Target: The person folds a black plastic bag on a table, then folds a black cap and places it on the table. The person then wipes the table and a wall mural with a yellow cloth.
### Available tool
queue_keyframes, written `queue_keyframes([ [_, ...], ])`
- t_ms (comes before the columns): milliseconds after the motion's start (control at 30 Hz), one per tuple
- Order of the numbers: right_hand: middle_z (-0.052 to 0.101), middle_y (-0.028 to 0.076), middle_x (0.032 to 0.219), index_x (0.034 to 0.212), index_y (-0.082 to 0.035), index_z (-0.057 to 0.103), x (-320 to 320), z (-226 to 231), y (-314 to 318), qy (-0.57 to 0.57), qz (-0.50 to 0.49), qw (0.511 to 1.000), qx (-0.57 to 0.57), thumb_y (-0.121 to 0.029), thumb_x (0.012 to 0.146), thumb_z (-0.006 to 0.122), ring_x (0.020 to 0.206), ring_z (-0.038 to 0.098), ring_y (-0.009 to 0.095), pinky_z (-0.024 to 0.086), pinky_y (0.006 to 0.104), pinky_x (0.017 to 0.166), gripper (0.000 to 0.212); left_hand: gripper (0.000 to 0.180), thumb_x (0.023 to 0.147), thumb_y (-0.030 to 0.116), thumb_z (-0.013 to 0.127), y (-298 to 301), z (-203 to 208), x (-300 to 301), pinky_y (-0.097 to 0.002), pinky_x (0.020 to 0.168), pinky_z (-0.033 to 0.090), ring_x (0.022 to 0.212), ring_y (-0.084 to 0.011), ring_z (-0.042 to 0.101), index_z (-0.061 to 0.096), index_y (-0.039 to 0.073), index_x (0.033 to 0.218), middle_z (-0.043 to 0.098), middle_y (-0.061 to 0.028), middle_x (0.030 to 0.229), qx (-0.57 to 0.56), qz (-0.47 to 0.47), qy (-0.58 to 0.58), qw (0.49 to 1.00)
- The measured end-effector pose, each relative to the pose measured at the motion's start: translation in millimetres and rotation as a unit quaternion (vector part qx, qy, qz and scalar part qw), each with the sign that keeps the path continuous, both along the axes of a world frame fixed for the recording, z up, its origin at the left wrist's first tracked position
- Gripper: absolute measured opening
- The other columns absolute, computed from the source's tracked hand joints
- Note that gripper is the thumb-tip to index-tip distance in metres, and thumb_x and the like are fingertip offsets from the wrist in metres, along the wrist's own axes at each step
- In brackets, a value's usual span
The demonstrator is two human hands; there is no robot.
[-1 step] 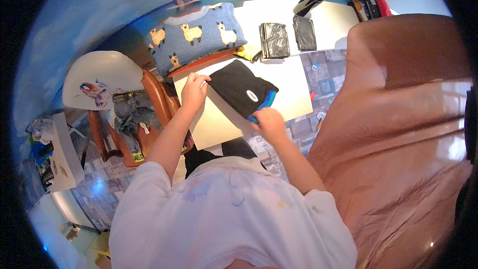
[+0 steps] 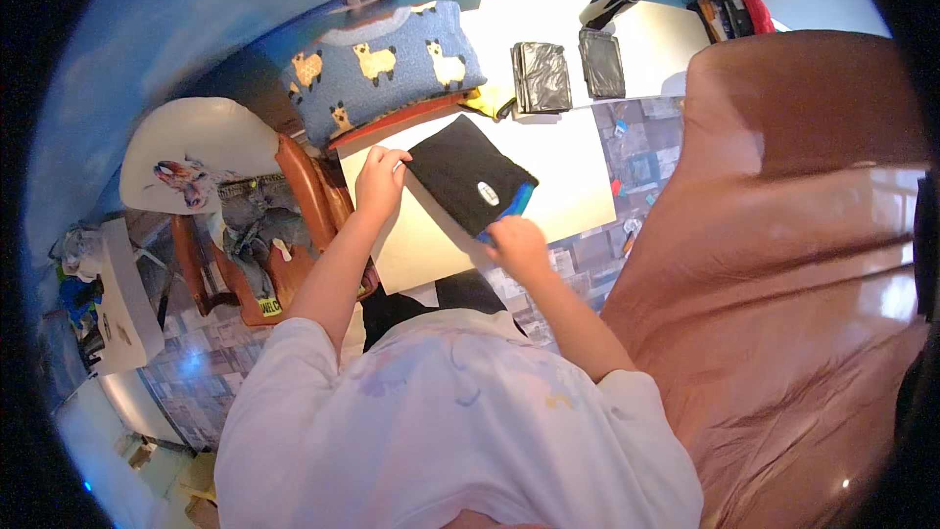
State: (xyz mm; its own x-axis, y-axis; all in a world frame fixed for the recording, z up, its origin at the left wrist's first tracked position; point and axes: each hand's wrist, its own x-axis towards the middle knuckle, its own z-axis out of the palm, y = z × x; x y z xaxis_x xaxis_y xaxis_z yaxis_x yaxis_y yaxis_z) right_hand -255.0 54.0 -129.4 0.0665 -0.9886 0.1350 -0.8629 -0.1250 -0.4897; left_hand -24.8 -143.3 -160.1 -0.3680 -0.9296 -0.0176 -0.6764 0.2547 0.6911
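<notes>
A flat black fabric piece [image 2: 465, 171] with a white oval label and a blue-green edge is held slanted over the pale table [image 2: 431, 250]; its exact kind cannot be made out. My left hand [image 2: 380, 179] pinches its left corner between thumb and fingers. At the near right corner, along the coloured edge, my right hand [image 2: 519, 247] is closed on the fabric and slightly blurred. The fabric looks fairly smooth and stretched between both hands.
Behind the fabric lies a blue folded knit with llamas [image 2: 377, 64], beside a yellow item [image 2: 485, 101]. Two black plastic-wrapped packets [image 2: 541, 78] and a dark flask [image 2: 615, 0] are farther right. A chair [image 2: 201, 152] holds jeans; a brown-covered piece of furniture [image 2: 774, 235] stands right.
My right hand and the fabric's near right corner have shifted slightly left and down. The fabric looks flatter and straighter; my left hand keeps its hold.
</notes>
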Motion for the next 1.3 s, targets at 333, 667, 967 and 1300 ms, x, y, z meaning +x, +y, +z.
queue_keyframes([
  [333,0.065,0.013,0.097,0.11,-0.009,0.064,54.9,-82.7,-9.8,-0.084,0.096,0.986,0.107,-0.024,0.073,0.083,0.093,0.064,0.034,0.051,0.0483,0.081,0.044,0.029,0.098,0.009,0.063,67.1,-112.4,65.6,-0.0349,0.077,0.054,0.085,-0.0234,0.067,0.058,0.006,0.126,0.068,-0.0109,0.1,0.195,0.222,0.146,0.944],
  [667,0.065,0.028,0.119,0.134,0.007,0.049,-31.3,-106.3,-58.0,-0.146,-0.2,0.931,0.268,-0.037,0.068,0.093,0.111,0.065,0.043,0.053,0.0462,0.095,0.09,0.06,0.087,0.01,0.079,151.2,-107.4,5.6,-0.0384,0.091,0.054,0.108,-0.0247,0.066,0.049,-0.002,0.137,0.069,-0.015,0.119,0.458,0.258,0.22,0.822],
  [967,0.068,0.017,0.118,0.139,0.0,0.049,-3.0,-66.0,-49.2,-0.407,-0.165,0.794,0.421,-0.026,0.081,0.085,0.102,0.07,0.028,0.058,0.0384,0.085,0.072,0.03,0.093,0.006,0.065,144.0,-15.8,4.7,-0.0346,0.087,0.053,0.099,-0.0207,0.067,0.062,-0.002,0.122,0.071,-0.0109,0.113,0.435,0.285,0.365,0.772],
  [1300,0.065,0.01,0.13,0.142,0.0,0.05,-36.0,136.0,-181.7,-0.624,-0.056,0.71,0.322,-0.01,0.092,0.073,0.114,0.064,0.018,0.053,0.0325,0.098,0.055,0.047,0.098,0.004,0.062,18.0,146.2,32.9,-0.0368,0.104,0.05,0.121,-0.0207,0.06,0.047,0.002,0.143,0.06,-0.0095,0.135,0.394,0.14,0.545,0.726],
])
